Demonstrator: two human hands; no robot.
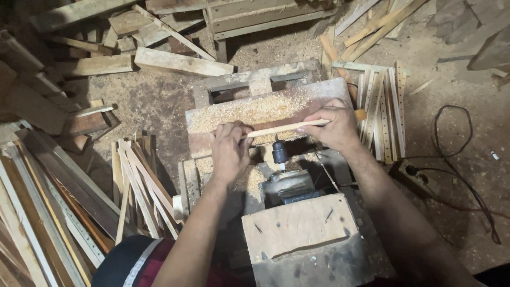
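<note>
Your left hand (229,150) is clamped on the near end of a thin wooden strip (284,127) at frame centre, and your right hand (332,125) pinches its other end, fingers closed over it. The strip lies crosswise on the sawdust-covered desk (249,109), just above the black drill chuck (279,151). Drilled slats (383,114) lie right of centre, loose laths (139,186) at lower left.
</note>
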